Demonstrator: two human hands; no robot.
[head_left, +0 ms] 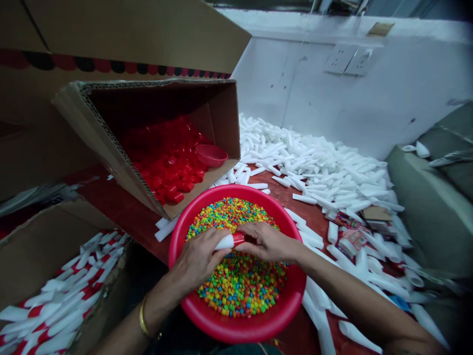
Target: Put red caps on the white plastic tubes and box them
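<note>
My left hand (197, 261) grips a white plastic tube (223, 242) above a red plastic basin (236, 329). My right hand (268, 241) pinches the tube's red cap (239, 239) between fingers and thumb. Both hands hover over the basin, which is filled with small multicoloured candy-like pellets (240, 291). Part of the pellets lies hidden under my hands. A gold bangle (143, 318) circles my left wrist.
A tilted cardboard box (218, 118) holds loose red caps and a small red bowl. Many white tubes (314, 172) lie heaped on the red tabletop. Another box (62, 296) at lower left holds red-and-white tubes. Wall sockets and a grey cushion lie beyond.
</note>
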